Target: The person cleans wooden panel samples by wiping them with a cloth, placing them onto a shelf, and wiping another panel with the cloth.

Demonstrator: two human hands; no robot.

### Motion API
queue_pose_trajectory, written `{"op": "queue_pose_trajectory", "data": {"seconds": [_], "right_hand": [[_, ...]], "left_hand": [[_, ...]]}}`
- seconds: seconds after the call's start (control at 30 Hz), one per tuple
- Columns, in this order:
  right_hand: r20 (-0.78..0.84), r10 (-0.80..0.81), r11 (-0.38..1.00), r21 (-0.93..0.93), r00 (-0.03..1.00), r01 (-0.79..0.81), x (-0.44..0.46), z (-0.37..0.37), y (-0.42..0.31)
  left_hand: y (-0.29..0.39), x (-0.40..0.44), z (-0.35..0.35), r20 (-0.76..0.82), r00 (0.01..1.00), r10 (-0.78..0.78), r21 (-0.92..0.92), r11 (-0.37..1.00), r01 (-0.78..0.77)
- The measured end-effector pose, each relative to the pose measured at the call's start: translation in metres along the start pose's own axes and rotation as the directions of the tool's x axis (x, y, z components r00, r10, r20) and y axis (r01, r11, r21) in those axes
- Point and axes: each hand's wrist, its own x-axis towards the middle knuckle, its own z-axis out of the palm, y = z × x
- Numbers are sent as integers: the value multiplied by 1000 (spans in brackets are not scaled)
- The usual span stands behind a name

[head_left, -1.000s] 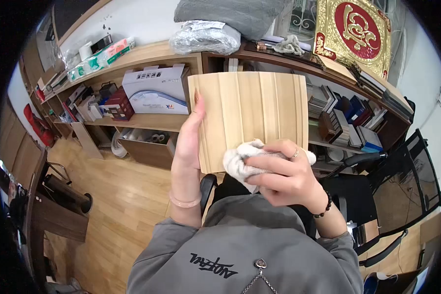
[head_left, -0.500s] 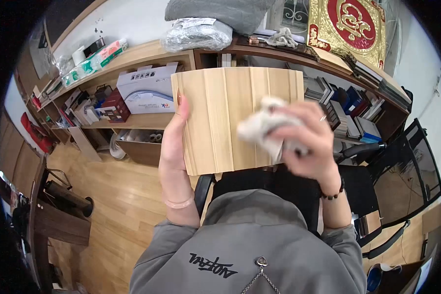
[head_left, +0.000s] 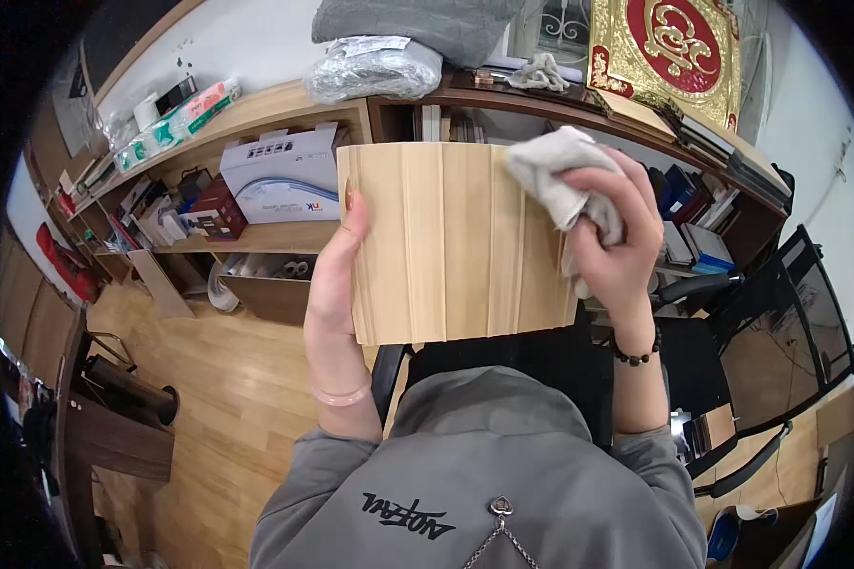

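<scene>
Wooden panel is upright in front of your chest, above the dark chair seat, with the shelving behind it. Your left hand grips its left side, the thumb lying on the front face near the edge; the fingers behind are hidden, so you cannot tell how they spread. Your right hand is closed around a bunched cloth, fingers and thumb pinching its folds.

What has just changed is the cloth's place: it has climbed from the panel's lower edge to the upper right corner, which it now overlaps. That leaves the lower ribs in plain view and puts the right hand's work, as far as you can judge, at the far side of the face. Whether the cloth presses there or only hovers, you cannot tell. The left hand stays at the left edge, apparently bearing the weight.

The panel is pale, warm wood with a smooth, matt look, its face broken into long raised ridges and flatter bands running top to bottom; the top and bottom edges look slightly bowed in this wide view. The cloth is off-white with greyish patches, soft, limp and deeply creased
</scene>
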Motion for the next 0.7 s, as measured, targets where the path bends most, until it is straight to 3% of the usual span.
{"op": "queue_pose_trajectory", "data": {"seconds": [0.13,0.2,0.23,0.33,0.37,0.47,0.5,0.57,0.6,0.7], "right_hand": [[-102,32,989,-144,994,-46,-25,11,-8],[284,1,997,68,959,-21,-43,14,-22],[284,3,997,69,959,-23,-42,16,-17],[33,204,944,259,979,-205,-28,21,9],[30,202,946,254,979,-203,-22,21,13],[-323,315,944,203,893,-259,-9,30,16],[-325,311,945,203,893,-255,-15,30,8],[20,59,998,-21,998,-59,-38,26,-14],[21,59,998,-23,998,-59,-38,26,-12],[165,7,955,291,986,-56,-39,26,-6]], "left_hand": [[-8,2,8,-98,995,32,42,999,-28],[-12,7,2,-93,992,87,38,996,-84],[-13,7,1,-93,990,110,36,994,-107],[-18,0,8,-76,985,157,51,987,-153],[-21,0,11,-66,980,188,53,981,-185],[-30,2,18,-97,973,209,48,977,-206],[-31,3,19,-113,969,220,49,975,-216],[-34,6,19,-122,960,251,104,965,-239],[-36,6,19,-135,951,280,159,953,-258],[-37,0,14,-110,954,279,225,942,-249]]}}
